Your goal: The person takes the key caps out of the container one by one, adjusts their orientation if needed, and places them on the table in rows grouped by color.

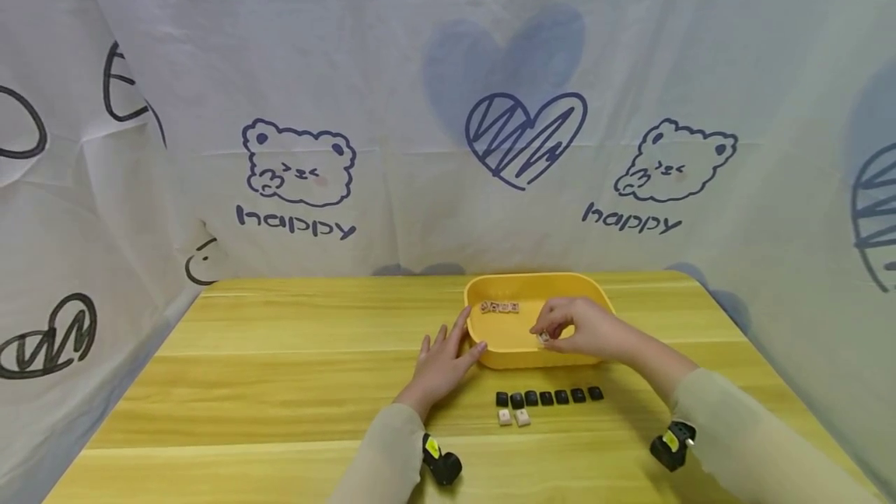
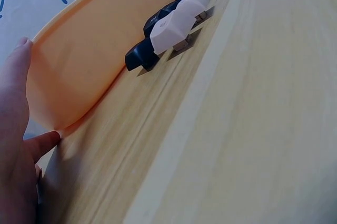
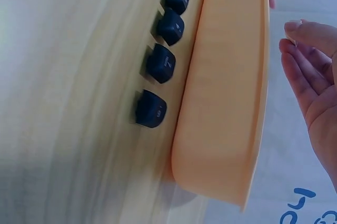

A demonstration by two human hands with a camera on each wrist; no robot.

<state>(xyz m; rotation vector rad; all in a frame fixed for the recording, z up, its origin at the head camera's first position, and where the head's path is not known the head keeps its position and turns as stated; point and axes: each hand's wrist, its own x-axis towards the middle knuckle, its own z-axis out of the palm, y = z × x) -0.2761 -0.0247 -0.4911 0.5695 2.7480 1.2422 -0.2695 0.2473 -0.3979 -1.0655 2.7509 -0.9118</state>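
White cap [image 1: 544, 337] pinched in your right hand [image 1: 579, 325] over the tray [image 1: 546, 359], straight-fingered left hand [image 1: 441, 365] touching its side; seemingly you're partway, this one unplaced, four pale caps [image 1: 495, 307] inside, two white caps [image 1: 505, 417] and seven black caps [image 1: 547, 398] on the desk [image 1: 280, 379].

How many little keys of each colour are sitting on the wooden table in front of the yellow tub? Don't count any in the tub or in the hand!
Black keys: 7
White keys: 2
Total: 9
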